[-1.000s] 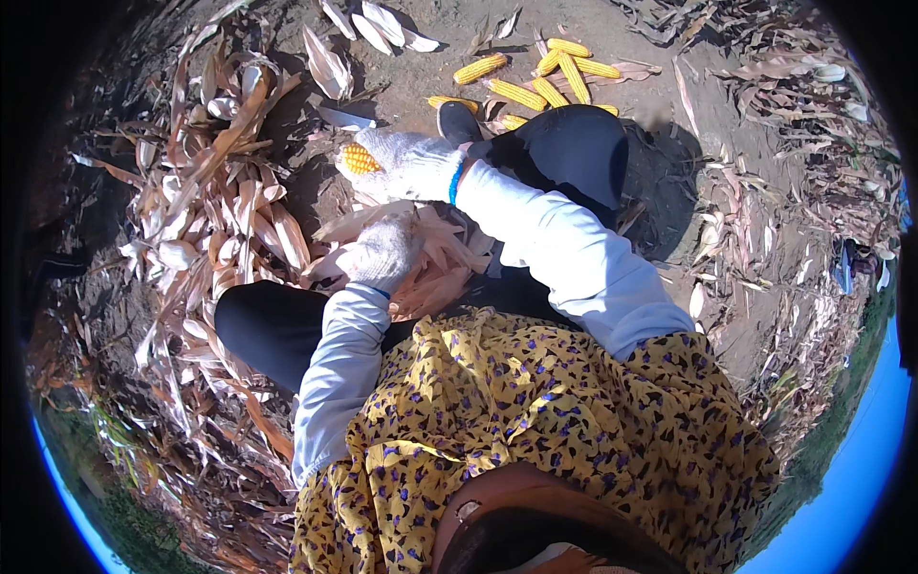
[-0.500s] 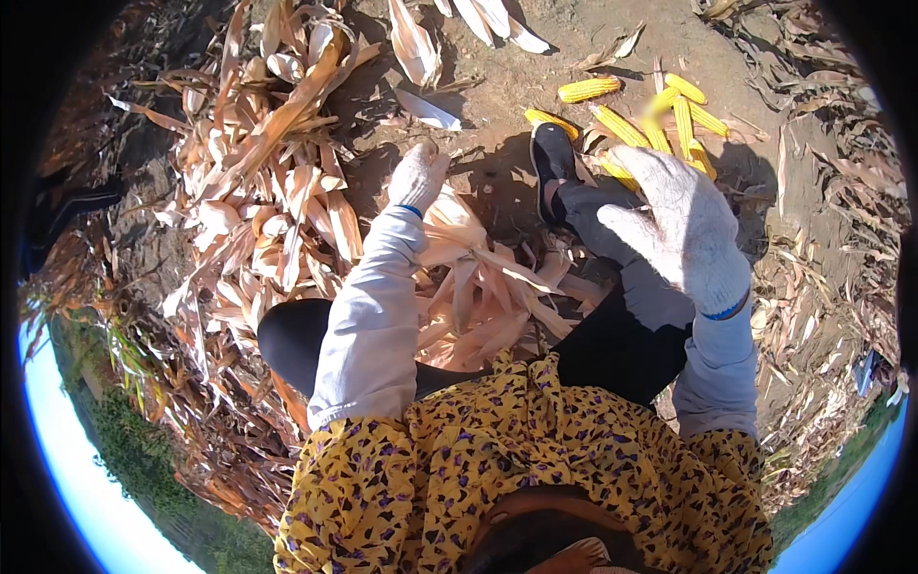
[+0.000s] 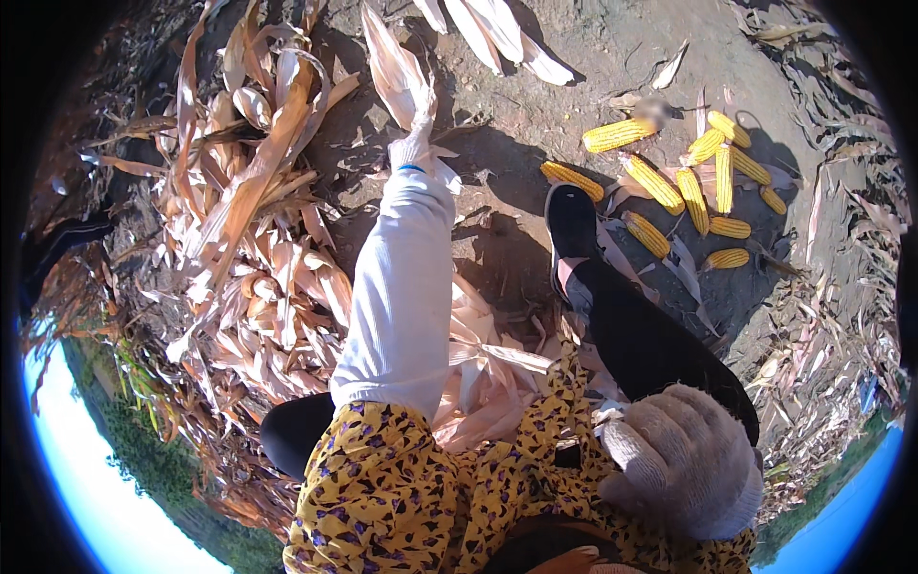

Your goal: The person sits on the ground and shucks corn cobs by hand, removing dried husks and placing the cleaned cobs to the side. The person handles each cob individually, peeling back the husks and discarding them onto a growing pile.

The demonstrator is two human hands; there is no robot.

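Note:
My left hand (image 3: 411,151), in a pale knit glove, reaches far forward, its fingers closed at the near end of a dry corn husk (image 3: 394,72). Whether an ear is inside that husk is hidden. My right hand (image 3: 684,459), gloved too, is close to my body above my right thigh. Its fingers are curled in, and a small pale bit shows by the thumb; what it is I cannot make out. Several bare yellow corn ears (image 3: 653,184) lie on the ground beyond my right shoe (image 3: 572,215).
A large heap of dry husks (image 3: 258,258) lies to my left, and more loose husks (image 3: 488,354) are between my legs. Other husks (image 3: 492,33) rest on the soil ahead. Dry leaves and stalks (image 3: 813,316) cover the ground at right.
My left hand has stretched forward to the husk. My right hand has drawn back from near the corn ears to my body, its fingers now curled. The view has shifted somewhat.

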